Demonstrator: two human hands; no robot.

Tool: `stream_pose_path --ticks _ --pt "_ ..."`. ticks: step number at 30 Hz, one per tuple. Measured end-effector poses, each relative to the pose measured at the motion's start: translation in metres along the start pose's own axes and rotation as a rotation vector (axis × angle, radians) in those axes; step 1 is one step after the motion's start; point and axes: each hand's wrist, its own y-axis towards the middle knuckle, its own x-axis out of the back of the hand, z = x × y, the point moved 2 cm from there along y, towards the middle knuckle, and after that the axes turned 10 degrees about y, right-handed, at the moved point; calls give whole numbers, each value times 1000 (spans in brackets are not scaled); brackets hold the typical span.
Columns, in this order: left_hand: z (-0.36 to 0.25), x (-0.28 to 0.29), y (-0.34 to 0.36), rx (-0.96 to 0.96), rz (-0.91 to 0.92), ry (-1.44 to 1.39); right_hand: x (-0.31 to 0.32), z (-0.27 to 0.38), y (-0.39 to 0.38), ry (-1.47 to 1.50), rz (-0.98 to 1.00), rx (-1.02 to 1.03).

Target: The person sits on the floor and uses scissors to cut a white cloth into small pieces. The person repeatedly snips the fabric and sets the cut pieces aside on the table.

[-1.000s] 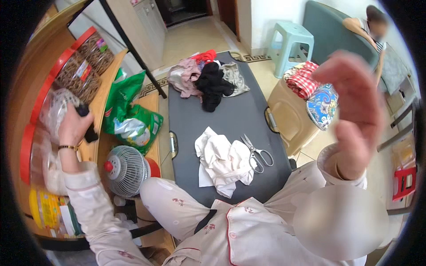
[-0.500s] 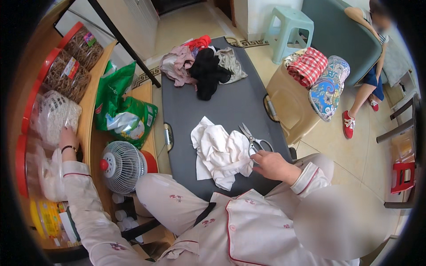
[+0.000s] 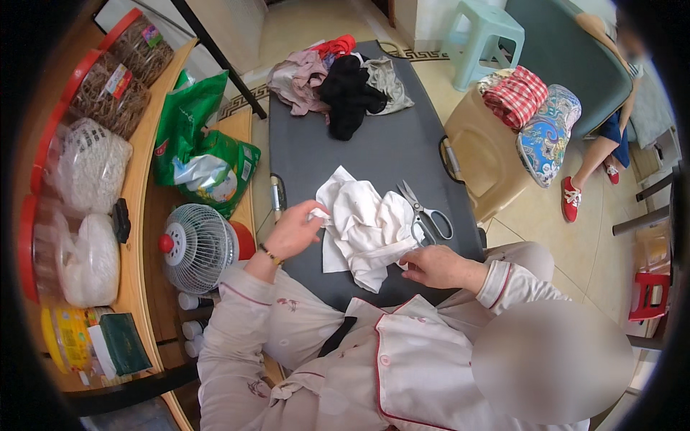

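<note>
Crumpled white cloth (image 3: 363, 223) lies on the grey padded board (image 3: 392, 154) in front of my knees. My left hand (image 3: 305, 219) is at its left side, fingers closed on a white bit of it. At the lower right edge, my right hand (image 3: 424, 264) pinches the cloth between curled fingers. Open-bladed scissors (image 3: 431, 221) with grey handles lie just right of the cloth, above my right hand. A mixed heap of black (image 3: 345, 93), pink, red and grey garments is piled at the board's far end.
Left: a wooden shelf (image 3: 134, 266) with red-lidded jars, bags and a small dark object (image 3: 121, 219), a fan (image 3: 194, 248), green packages (image 3: 208, 172). Right: a beige stool (image 3: 478, 169) bearing folded fabrics, a mint stool (image 3: 481, 43), a seated person (image 3: 604, 151) in red shoes.
My left hand has left the shelf, where the dark object it held now lies, and reached the white cloth. My right hand has come down from mid-air onto the cloth's right edge.
</note>
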Motion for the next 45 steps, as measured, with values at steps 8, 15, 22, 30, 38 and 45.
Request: stream_pose_path --ticks 8,15,22,30,38,45 --pt "17 -19 85 -50 -71 512 -3 -27 42 -77 -502 -161" --pt "48 -49 128 -355 -44 618 -23 -65 55 376 -538 -274" --pt "-37 42 49 -266 347 146 96 -64 45 805 -1029 -49" --pt "-34 11 10 -197 163 -625 125 -52 49 -238 -1178 125" --pt "-33 -8 17 -230 168 -584 84 30 47 505 -628 357" --pt "-45 -15 22 -237 181 -431 73 38 53 486 -619 379"
